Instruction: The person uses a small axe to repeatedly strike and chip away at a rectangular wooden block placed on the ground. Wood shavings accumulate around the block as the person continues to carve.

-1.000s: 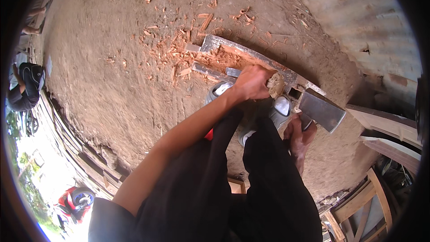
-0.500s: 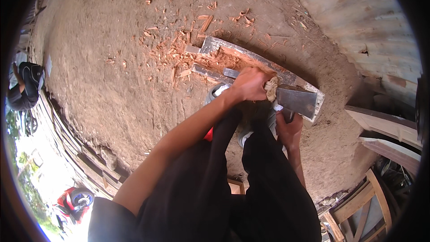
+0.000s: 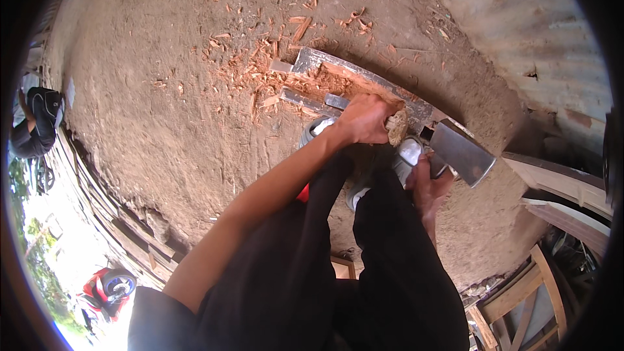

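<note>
My left hand (image 3: 370,119) is closed around a chisel, whose flat grey blade (image 3: 336,101) points left and whose frayed pale handle end (image 3: 397,127) sticks out on the right. Below it lies a long wooden piece (image 3: 416,109) with worn grey-white faces and a rough reddish hollow full of chips. My right hand (image 3: 431,182) grips the handle of a hatchet, its broad metal head (image 3: 463,153) held to the right of the chisel's end, apart from it. My feet are beside the wooden piece, partly hidden by my arms and legs.
Wood shavings (image 3: 260,71) litter the dirt ground beyond the wooden piece. A corrugated metal sheet (image 3: 526,32) stands at the right, with wooden boards (image 3: 559,182) and a wooden frame (image 3: 520,292) nearer. At far left are a person (image 3: 39,120) and a red motorcycle (image 3: 107,292).
My right hand has swung the hatchet to the right, away from the chisel's handle end. My left hand keeps hold of the chisel in nearly the same place.
</note>
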`<act>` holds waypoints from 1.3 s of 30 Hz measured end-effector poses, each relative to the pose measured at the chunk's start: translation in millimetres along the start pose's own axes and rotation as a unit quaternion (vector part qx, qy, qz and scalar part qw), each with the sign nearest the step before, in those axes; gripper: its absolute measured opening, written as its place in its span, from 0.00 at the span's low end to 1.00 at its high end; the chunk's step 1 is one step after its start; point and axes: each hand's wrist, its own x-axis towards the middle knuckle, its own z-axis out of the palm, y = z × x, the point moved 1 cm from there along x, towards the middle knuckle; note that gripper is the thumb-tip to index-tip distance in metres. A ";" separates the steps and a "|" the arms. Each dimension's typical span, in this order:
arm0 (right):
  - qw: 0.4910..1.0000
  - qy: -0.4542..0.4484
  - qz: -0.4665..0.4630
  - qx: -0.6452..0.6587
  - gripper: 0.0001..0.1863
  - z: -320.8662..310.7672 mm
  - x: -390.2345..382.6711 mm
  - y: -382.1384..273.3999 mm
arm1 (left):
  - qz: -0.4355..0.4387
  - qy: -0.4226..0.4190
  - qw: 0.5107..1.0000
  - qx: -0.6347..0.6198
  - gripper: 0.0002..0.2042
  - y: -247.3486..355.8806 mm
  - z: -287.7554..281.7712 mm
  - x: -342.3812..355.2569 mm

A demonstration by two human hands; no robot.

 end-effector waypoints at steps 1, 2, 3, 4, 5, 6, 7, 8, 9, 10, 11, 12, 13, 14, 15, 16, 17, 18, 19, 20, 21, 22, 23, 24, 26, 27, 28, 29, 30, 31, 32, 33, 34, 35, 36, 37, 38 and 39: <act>0.999 0.002 -0.021 -0.030 0.12 9.8 3.1 11.4 | -0.005 0.002 1.000 0.003 0.23 -2.1 -0.5 -1.1; 0.996 -0.013 -0.044 -0.082 0.12 11.3 7.5 18.0 | -0.009 0.001 1.000 0.011 0.23 -4.2 -1.0 -1.6; 0.988 -0.023 -0.067 -0.135 0.12 14.2 10.1 17.9 | -0.010 -0.003 1.000 0.017 0.23 -6.0 0.9 -2.2; 0.990 -0.032 -0.047 -0.132 0.12 9.6 11.5 15.4 | -0.011 -0.006 1.000 0.023 0.23 -8.2 2.6 -2.4; 0.990 -0.041 -0.027 -0.129 0.13 3.5 13.6 12.1 | -0.012 -0.006 0.999 0.031 0.23 -11.0 3.6 -1.9; 0.990 -0.049 -0.004 -0.129 0.13 -0.8 13.2 8.1 | -0.013 -0.007 0.999 0.035 0.24 -10.3 2.3 -1.5; 0.994 -0.043 0.029 -0.093 0.14 -2.7 10.5 4.3 | -0.014 -0.007 0.999 0.039 0.24 -9.1 1.4 -1.8; 0.996 -0.038 0.063 -0.057 0.14 -2.8 6.6 -0.5 | -0.014 0.002 1.000 0.021 0.21 -7.0 1.2 -3.9; 0.995 -0.031 0.093 -0.017 0.15 -0.8 5.1 -4.4 | -0.014 0.014 1.000 0.007 0.18 -2.5 -3.9 -4.7; 0.995 -0.017 0.091 -0.021 0.14 3.8 3.7 -5.1 | -0.013 0.025 1.000 -0.007 0.16 0.5 -8.7 -5.0; 0.996 -0.003 0.090 -0.025 0.14 10.1 2.2 -3.4 | -0.012 0.026 1.000 -0.002 0.17 -0.9 -9.6 -4.0; 0.996 0.011 0.089 -0.029 0.13 14.5 2.5 1.1 | -0.011 0.027 1.000 0.002 0.19 -2.5 -11.0 -2.7; 0.981 -0.009 -0.078 -0.176 0.12 14.6 9.4 7.7 | -0.009 0.025 1.000 0.005 0.20 -4.0 -9.3 -3.2; 0.979 -0.013 -0.080 -0.188 0.11 6.9 11.2 13.5 | -0.001 0.032 0.999 0.001 0.19 -5.5 -7.8 -4.5; 0.976 -0.022 -0.085 -0.198 0.11 4.7 13.9 8.5 | 0.003 0.042 0.999 -0.001 0.18 -11.0 -6.3 -7.1; 0.973 -0.031 -0.087 -0.211 0.11 2.8 14.1 2.3 | 0.006 0.050 0.999 -0.005 0.18 -13.0 -6.7 -10.4; 0.981 -0.035 -0.001 -0.192 0.10 0.8 14.4 -4.8 | -0.010 0.038 0.999 -0.005 0.17 -15.2 -6.6 -11.4; 0.991 -0.023 0.008 -0.133 0.10 0.6 12.2 -4.3 | -0.022 0.028 0.999 -0.005 0.16 -12.8 -10.5 -7.8; 0.997 -0.011 0.016 -0.073 0.11 1.8 7.1 -3.1 | -0.034 0.018 0.999 -0.006 0.16 -10.2 -14.2 -5.7; 1.000 0.001 0.024 -0.012 0.12 5.0 3.0 -2.8 | -0.024 0.026 0.999 -0.004 0.15 -10.2 -13.8 -5.3; 0.999 0.023 0.015 0.045 0.11 16.0 2.6 1.3 | -0.013 0.033 0.999 -0.002 0.15 -9.9 -13.1 -5.6; 0.995 0.017 -0.089 -0.034 0.11 18.6 9.3 4.2 | -0.003 0.041 0.999 0.000 0.14 -9.8 -12.7 -5.5; 0.975 0.012 -0.190 -0.112 0.10 19.1 17.0 7.8 | -0.003 0.039 0.999 0.011 0.14 -10.8 -11.3 -4.8; 0.978 -0.005 -0.163 -0.130 0.10 15.5 15.2 3.9 | -0.007 0.037 0.999 0.023 0.13 -13.8 -11.6 -6.3; 0.978 -0.043 -0.116 -0.168 0.10 8.4 14.9 -6.3 | -0.014 0.052 0.998 0.028 0.13 -20.7 -13.2 -7.7; 0.984 -0.024 -0.097 -0.145 0.10 8.6 11.3 -14.7 | -0.017 0.067 0.997 0.018 0.13 -22.0 -16.1 -7.5; 0.990 -0.005 -0.077 -0.121 0.10 8.8 8.6 -17.7 | -0.020 0.083 0.996 0.009 0.13 -22.8 -18.6 -8.3; 0.995 0.002 -0.062 -0.082 0.10 9.0 5.4 -12.8 | -0.032 0.075 0.997 0.002 0.13 -23.2 -20.2 -10.5; 0.998 0.014 -0.048 -0.043 0.10 7.9 2.6 -9.2 | -0.040 0.069 0.997 -0.003 0.12 -21.8 -24.5 -9.1; 1.000 0.009 -0.016 0.004 0.10 13.0 -5.6 -23.4 | -0.051 0.062 0.997 -0.007 0.12 -22.2 -26.2 -10.0; 0.999 0.004 0.016 0.050 0.10 15.5 -10.3 -33.0 | -0.031 0.093 0.994 -0.039 0.12 -20.5 -27.1 -10.6; 0.999 -0.007 0.013 0.032 0.10 14.0 -11.2 -36.9 | -0.012 0.124 0.990 -0.073 0.12 -17.1 -26.1 -12.1; 1.000 -0.018 0.011 0.015 0.10 11.9 -11.1 -39.7 | 0.006 0.155 0.982 -0.106 0.12 -14.1 -25.4 -13.0; 1.000 -0.029 0.008 -0.003 0.10 10.8 -11.1 -41.1 | 0.007 0.139 0.986 -0.092 0.12 -12.0 -24.3 -12.8; 0.999 -0.033 0.010 0.006 0.10 10.6 -11.2 -39.8 | 0.007 0.123 0.989 -0.079 0.13 -9.0 -23.5 -12.0; 0.999 -0.038 0.013 0.014 0.09 10.8 -11.1 -37.3 | 0.007 0.108 0.992 -0.067 0.13 -6.2 -22.8 -11.1; 0.999 -0.043 0.015 0.023 0.09 10.9 -11.0 -35.4 | 0.013 0.099 0.993 -0.065 0.13 -3.2 -22.2 -10.0; 0.999 -0.042 0.017 0.016 0.09 10.3 -10.9 -34.6 | 0.019 0.089 0.994 -0.063 0.13 -0.4 -21.7 -9.0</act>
